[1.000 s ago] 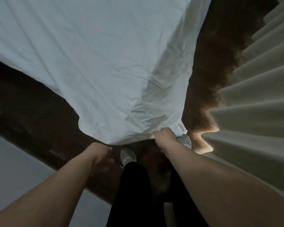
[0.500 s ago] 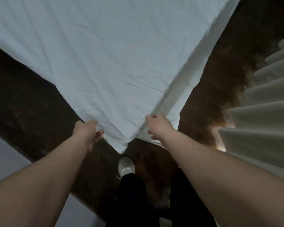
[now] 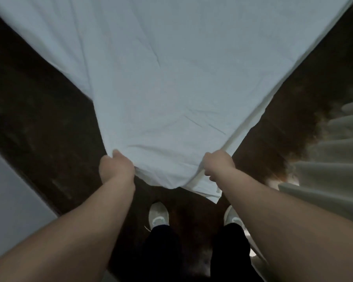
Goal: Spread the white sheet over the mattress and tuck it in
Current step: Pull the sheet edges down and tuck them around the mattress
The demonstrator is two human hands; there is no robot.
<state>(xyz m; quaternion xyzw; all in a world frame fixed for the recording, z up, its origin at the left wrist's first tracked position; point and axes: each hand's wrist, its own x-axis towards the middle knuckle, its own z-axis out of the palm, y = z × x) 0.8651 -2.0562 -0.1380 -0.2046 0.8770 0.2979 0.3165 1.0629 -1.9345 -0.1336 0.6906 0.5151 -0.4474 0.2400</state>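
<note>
Here, corner: the white sheet is bunched between both sets of fingers.
Left hand: curled tightly on the hem.
Right hand: hem pinched likewise, probably so the corner can be pulled taut for tucking.
Mattress: hidden beneath, beyond the fingers.

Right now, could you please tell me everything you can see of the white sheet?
The plain white fabric sheet is thin, lightly creased cloth spread wide across the upper view and narrowing to a corner nearest the person. The left hand and right hand each grip its edge on either side of that corner, which sags loosely between them above the dark floor. A folded hem runs along its right edge.
</note>
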